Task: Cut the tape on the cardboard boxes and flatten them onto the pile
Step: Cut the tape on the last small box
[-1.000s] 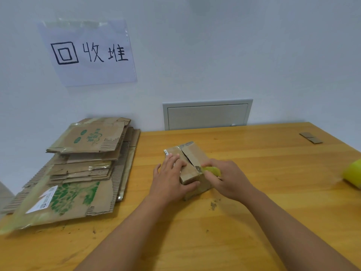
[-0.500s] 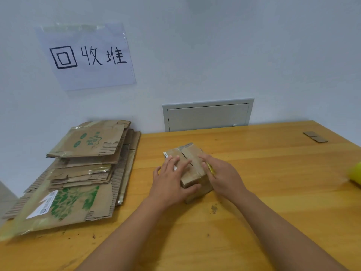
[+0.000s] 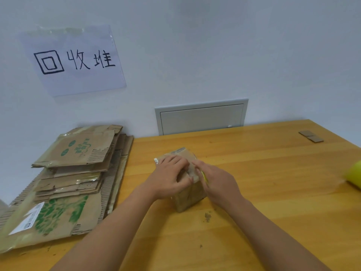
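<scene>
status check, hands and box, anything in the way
Left hand pressing down on small cardboard box. Right hand at the box top, gripping yellow cutter. Box still standing, not flattened; pile waits at left. Nothing blocking.

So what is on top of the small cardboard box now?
Both hands: left hand and right hand press on the small cardboard box. They cover its flaps and tape.
</scene>
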### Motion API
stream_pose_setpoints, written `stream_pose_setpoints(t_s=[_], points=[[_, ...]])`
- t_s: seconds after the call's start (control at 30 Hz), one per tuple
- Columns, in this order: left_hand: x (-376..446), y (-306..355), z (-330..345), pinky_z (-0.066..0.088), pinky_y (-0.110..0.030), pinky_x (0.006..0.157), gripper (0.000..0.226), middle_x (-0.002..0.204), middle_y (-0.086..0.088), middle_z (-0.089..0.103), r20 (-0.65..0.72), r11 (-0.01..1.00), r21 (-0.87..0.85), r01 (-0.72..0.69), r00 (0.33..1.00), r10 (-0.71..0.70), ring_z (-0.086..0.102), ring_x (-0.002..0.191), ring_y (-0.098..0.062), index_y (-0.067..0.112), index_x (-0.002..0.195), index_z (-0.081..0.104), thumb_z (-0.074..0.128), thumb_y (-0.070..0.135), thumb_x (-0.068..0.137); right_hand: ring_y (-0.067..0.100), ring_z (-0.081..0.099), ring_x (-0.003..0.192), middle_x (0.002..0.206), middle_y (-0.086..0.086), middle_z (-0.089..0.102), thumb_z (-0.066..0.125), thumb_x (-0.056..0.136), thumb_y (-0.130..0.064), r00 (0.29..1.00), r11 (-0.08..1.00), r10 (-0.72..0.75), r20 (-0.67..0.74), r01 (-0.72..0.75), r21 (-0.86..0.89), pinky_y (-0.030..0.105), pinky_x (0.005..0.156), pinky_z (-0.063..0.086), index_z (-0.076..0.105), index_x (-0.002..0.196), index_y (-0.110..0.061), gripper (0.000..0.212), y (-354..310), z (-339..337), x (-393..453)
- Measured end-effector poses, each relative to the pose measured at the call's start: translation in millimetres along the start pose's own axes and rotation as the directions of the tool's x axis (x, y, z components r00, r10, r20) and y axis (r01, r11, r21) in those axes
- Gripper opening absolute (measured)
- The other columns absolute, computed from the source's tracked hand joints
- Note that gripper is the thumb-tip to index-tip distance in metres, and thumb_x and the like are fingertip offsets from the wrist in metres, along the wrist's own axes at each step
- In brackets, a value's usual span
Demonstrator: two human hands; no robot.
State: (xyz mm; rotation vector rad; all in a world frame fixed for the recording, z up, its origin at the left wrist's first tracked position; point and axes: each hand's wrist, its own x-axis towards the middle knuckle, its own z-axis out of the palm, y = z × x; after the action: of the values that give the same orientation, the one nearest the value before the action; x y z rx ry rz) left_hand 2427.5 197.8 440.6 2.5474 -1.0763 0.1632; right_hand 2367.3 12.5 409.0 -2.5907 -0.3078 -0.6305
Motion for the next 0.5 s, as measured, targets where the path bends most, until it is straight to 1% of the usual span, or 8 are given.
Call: stream_pose_setpoints(t_s=[0.1, 0.2, 0.27, 0.3, 0.37, 0.43, 0.47, 0.5], points=[[-4, 3, 2, 0.035, -0.033, 0.088, 0.043, 0.095, 0.009, 0.049, -0.054, 0.997, -0.073, 0.012, 0.998, -0.016, 0.04, 0.091, -0.012, 0.023, 0.097, 0.048, 0.044, 0.061, 0.078, 0.023, 0.066, 0.084, 0.098, -0.004, 0.072, 0.035, 0.105, -0.043, 0.999, 0.999, 0.033, -0.004, -0.033, 0.031, 0.039, 0.06, 0.049, 0.045, 0.135, -0.041, 0.031, 5, -3, 1], [-12, 3, -1, 0.031, -0.029, 0.089, 0.057, 0.108, 0.015, 0.042, 0.032, 0.997, -0.079, 0.0, 0.999, 0.003, 0.033, 0.1, -0.006, 0.035, 0.12, 0.045, 0.048, 0.072, 0.077, 0.015, 0.059, 0.072, 0.094, -0.005, 0.072, 0.038, 0.105, -0.043, 0.997, 0.991, 0.071, 0.039, -0.075, 0.115, 0.035, 0.057, 0.039, 0.046, 0.134, -0.04, 0.03, 13, -8, 6], [-17, 3, -3, 0.025, -0.028, 0.095, 0.07, 0.118, 0.016, 0.035, 0.147, 0.999, 0.002, -0.037, 0.988, 0.036, 0.025, 0.109, -0.004, 0.045, 0.133, 0.039, 0.046, 0.082, 0.074, 0.001, 0.051, 0.062, 0.099, -0.012, 0.074, 0.042, 0.105, -0.039, 0.994, 0.979, 0.079, 0.071, -0.09, 0.183, 0.028, 0.056, 0.035, 0.048, 0.134, -0.038, 0.03, 18, -13, 12], [-19, 3, -3, 0.023, -0.028, 0.097, 0.075, 0.122, 0.015, 0.032, 0.18, 0.997, 0.049, -0.054, 0.983, 0.045, 0.022, 0.112, -0.003, 0.046, 0.136, 0.037, 0.045, 0.085, 0.073, -0.004, 0.051, 0.06, 0.101, -0.016, 0.074, 0.043, 0.105, -0.037, 0.993, 0.971, 0.078, 0.092, -0.096, 0.22, 0.026, 0.056, 0.035, 0.049, 0.135, -0.037, 0.03, 20, -15, 16], [-22, 5, -3, 0.022, -0.028, 0.102, 0.081, 0.128, 0.015, 0.031, 0.177, 0.992, 0.099, -0.075, 0.983, 0.057, 0.022, 0.116, -0.003, 0.041, 0.14, 0.038, 0.044, 0.087, 0.073, -0.005, 0.056, 0.061, 0.1, -0.019, 0.074, 0.045, 0.104, -0.035, 0.988, 0.946, 0.084, 0.129, -0.119, 0.3, 0.029, 0.058, 0.042, 0.05, 0.133, -0.037, 0.029, 22, -17, 21], [-22, 8, -3, 0.022, -0.024, 0.105, 0.086, 0.136, 0.016, 0.036, 0.142, 0.99, 0.103, -0.094, 0.987, 0.079, 0.028, 0.123, -0.003, 0.035, 0.14, 0.042, 0.045, 0.089, 0.073, 0.005, 0.064, 0.071, 0.097, -0.022, 0.074, 0.048, 0.104, -0.035, 0.98, 0.9, 0.126, 0.154, -0.178, 0.397, 0.036, 0.07, 0.051, 0.053, 0.131, -0.038, 0.028, 21, -18, 23], [-21, 10, -2, 0.022, -0.022, 0.106, 0.09, 0.14, 0.017, 0.038, 0.125, 0.991, 0.097, -0.088, 0.989, 0.076, 0.031, 0.127, -0.003, 0.032, 0.139, 0.043, 0.045, 0.09, 0.071, 0.013, 0.067, 0.084, 0.098, -0.027, 0.072, 0.048, 0.103, -0.035, 0.975, 0.869, 0.16, 0.153, -0.213, 0.447, 0.033, 0.079, 0.051, 0.054, 0.13, -0.038, 0.028, 21, -19, 22], [-19, 12, 0, 0.025, -0.021, 0.105, 0.093, 0.142, 0.018, 0.04, 0.109, 0.994, 0.093, -0.064, 0.993, 0.053, 0.034, 0.128, -0.003, 0.03, 0.139, 0.044, 0.046, 0.092, 0.069, 0.015, 0.065, 0.093, 0.099, -0.034, 0.069, 0.049, 0.103, -0.034, 0.97, 0.835, 0.202, 0.133, -0.241, 0.495, 0.024, 0.083, 0.049, 0.056, 0.13, -0.036, 0.028, 21, -19, 20]])
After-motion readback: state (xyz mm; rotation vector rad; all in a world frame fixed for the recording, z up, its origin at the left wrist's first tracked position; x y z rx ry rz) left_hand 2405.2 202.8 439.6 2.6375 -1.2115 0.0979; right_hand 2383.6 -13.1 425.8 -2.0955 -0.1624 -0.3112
